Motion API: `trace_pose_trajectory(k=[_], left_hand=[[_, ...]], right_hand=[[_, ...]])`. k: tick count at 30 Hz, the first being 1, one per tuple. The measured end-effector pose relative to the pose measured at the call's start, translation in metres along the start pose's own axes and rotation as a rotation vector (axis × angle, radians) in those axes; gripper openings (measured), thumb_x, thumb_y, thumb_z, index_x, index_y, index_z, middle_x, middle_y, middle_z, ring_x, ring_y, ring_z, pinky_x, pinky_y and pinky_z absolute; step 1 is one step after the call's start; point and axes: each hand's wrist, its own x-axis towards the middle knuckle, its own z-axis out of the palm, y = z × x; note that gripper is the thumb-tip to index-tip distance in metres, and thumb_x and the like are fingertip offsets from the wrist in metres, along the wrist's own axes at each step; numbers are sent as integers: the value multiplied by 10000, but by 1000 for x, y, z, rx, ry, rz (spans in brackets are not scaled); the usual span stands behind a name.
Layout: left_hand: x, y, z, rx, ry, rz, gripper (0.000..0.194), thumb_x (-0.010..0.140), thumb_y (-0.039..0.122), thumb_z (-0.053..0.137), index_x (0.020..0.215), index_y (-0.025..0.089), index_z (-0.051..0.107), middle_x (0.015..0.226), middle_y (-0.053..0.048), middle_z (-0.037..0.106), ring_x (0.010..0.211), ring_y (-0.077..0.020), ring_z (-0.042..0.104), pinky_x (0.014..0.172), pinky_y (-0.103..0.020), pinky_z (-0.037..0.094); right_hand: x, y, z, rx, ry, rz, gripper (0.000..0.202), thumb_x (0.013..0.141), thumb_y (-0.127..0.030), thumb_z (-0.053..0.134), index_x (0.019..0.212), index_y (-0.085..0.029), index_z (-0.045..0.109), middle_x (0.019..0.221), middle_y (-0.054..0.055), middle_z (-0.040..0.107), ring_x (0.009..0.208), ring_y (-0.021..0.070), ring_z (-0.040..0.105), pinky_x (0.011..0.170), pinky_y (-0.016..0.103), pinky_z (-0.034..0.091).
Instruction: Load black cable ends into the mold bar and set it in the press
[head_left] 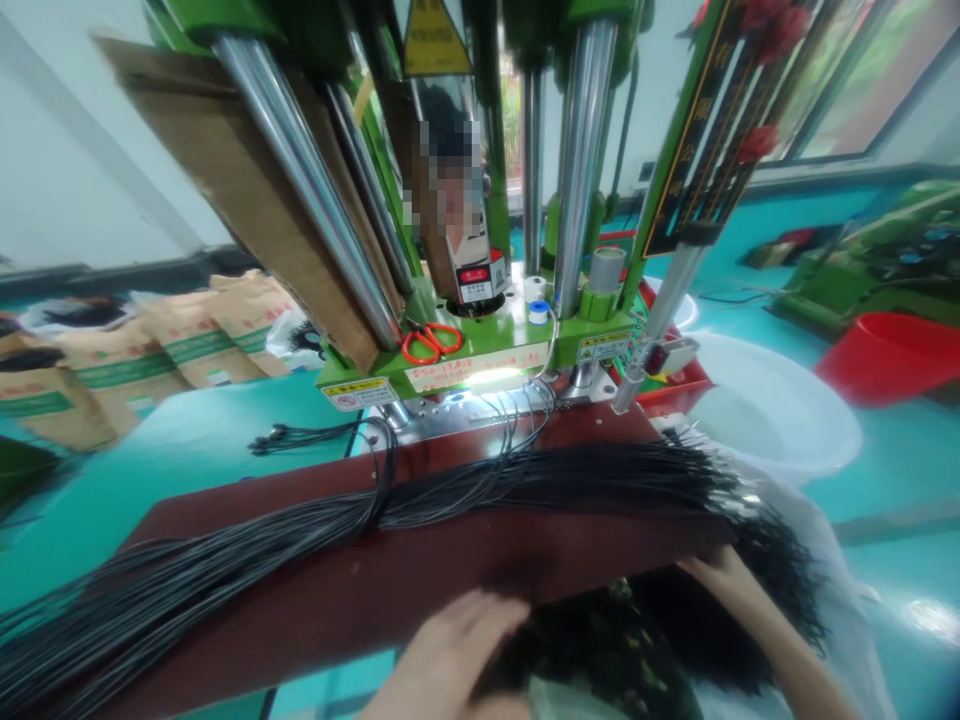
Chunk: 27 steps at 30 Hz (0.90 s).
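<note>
Our left hand (465,635): at the near edge of the brown board (525,555); it is blurry, so we cannot tell if it pinches anything.
Our right hand (720,580): well apart from the left one, by the board's near right corner; some fingers are hidden, so we cannot tell if it grips.
Dark strands (697,625): just beside our right hand, hanging past the board in a thick bunch.
Long black wires (450,500): in a big pile on the board, ahead of both hands.
Shiny wire tips (739,495): ahead of our right hand, sticking out in a bunch.
Thin wires (517,430): past the pile, ahead of our left hand; these few run up to the green machine (517,345).
Small black bunch (300,437): ahead and left of our left hand, its ends lying past the board.
How far we are: we think the middle of the job, as a few wires reach the machine and many do not.
Done or left: we cannot tell which wires in the pile are finished.
Orange scissors (433,341): farther off, on the machine's ledge.
</note>
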Motion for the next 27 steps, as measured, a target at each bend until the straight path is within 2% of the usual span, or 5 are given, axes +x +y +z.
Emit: trace_pose_trajectory(k=[5, 9, 13, 18, 27], left_hand=[[119, 37, -1, 479, 196, 207, 676, 675, 429, 645, 1255, 179, 404, 1236, -137, 459, 1092, -319, 409, 885, -480, 364], [170, 35, 9, 709, 206, 347, 471, 773, 301, 557, 1182, 99, 441, 1044, -145, 522, 943, -271, 483, 759, -402, 425], [185, 33, 11, 811, 128, 477, 274, 791, 56, 397, 1047, 62, 493, 856, -112, 539, 757, -210, 516, 592, -320, 421], [186, 35, -4, 555, 253, 381, 157, 787, 86, 383, 887, 119, 499, 824, -87, 533, 799, -212, 508, 697, -354, 420], [173, 36, -37, -153, 239, 248, 72, 840, 239, 391, 863, 187, 434, 851, -25, 500, 802, -148, 471, 760, -299, 377]], right_hand=[[-3, -6, -14, -17, -80, -20, 408, 583, -435, 622, 865, -141, 590, 913, 136, 659, 865, 316, 595, 801, 446, 476], [-11, -5, -25, -70, -103, -73, 474, 678, -387, 571, 1070, -123, 539, 1071, 142, 614, 991, 285, 561, 894, 435, 428], [-21, -2, -37, -167, -137, -96, 505, 752, -336, 486, 1208, -122, 462, 1153, 135, 576, 1042, 251, 542, 932, 420, 402], [-33, -16, -55, -308, -202, -78, 423, 760, -316, 494, 1146, -155, 555, 1106, 108, 610, 962, 262, 582, 866, 393, 449], [-40, -126, -29, -66, -533, -263, 227, 841, -287, 467, 916, -207, 666, 736, 23, 680, 683, 174, 615, 654, 259, 479]])
